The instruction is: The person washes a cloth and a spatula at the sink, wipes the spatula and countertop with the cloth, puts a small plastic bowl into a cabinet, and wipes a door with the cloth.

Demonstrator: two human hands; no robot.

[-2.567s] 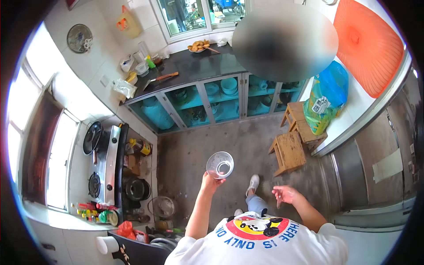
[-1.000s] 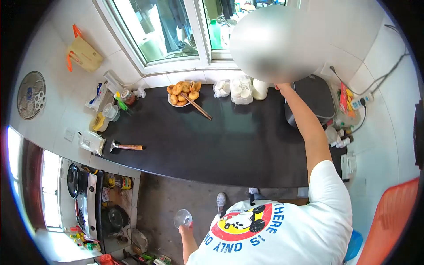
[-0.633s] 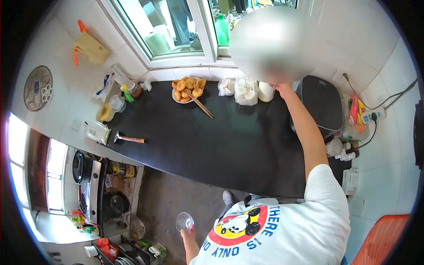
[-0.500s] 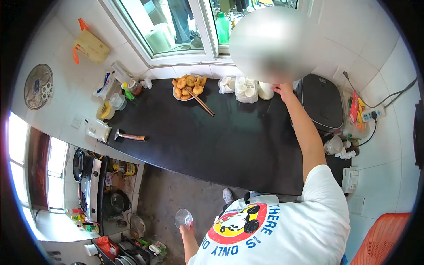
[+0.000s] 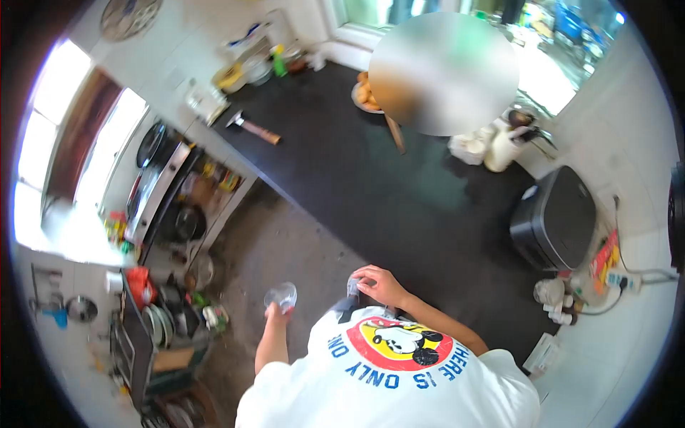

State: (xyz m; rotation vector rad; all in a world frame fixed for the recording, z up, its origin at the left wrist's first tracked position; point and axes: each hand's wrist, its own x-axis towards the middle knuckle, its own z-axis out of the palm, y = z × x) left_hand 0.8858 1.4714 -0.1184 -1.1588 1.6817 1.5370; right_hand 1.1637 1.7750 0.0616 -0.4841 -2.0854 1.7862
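My left hand (image 5: pixel 277 311) is closed around the lower side of a clear plastic bowl (image 5: pixel 281 294), held over the floor to the left of my body. In front of my shirt is my right hand (image 5: pixel 384 287), its fingers loosely bent and nothing visible in them. A shoe (image 5: pixel 352 287) shows just beyond its fingertips. On the dark countertop (image 5: pixel 342 171) stand a plate of brown-yellow food pieces (image 5: pixel 366 96), partly hidden by a blurred oval, a pair of chopsticks (image 5: pixel 394 135), white wrapped containers (image 5: pixel 471 148) and a cream-coloured jug-like container (image 5: pixel 501 151).
A black appliance (image 5: pixel 564 217) stands at the counter's right end, near a power strip (image 5: pixel 623 279). A hammer-like tool (image 5: pixel 255 128) lies by the left edge. To the left are a stove (image 5: pixel 160 189) and a rack with dishes (image 5: pixel 157 324).
My right hand has come back from the cream container at the rear of the counter to in front of my body. The view has turned left. My left hand still holds the bowl.
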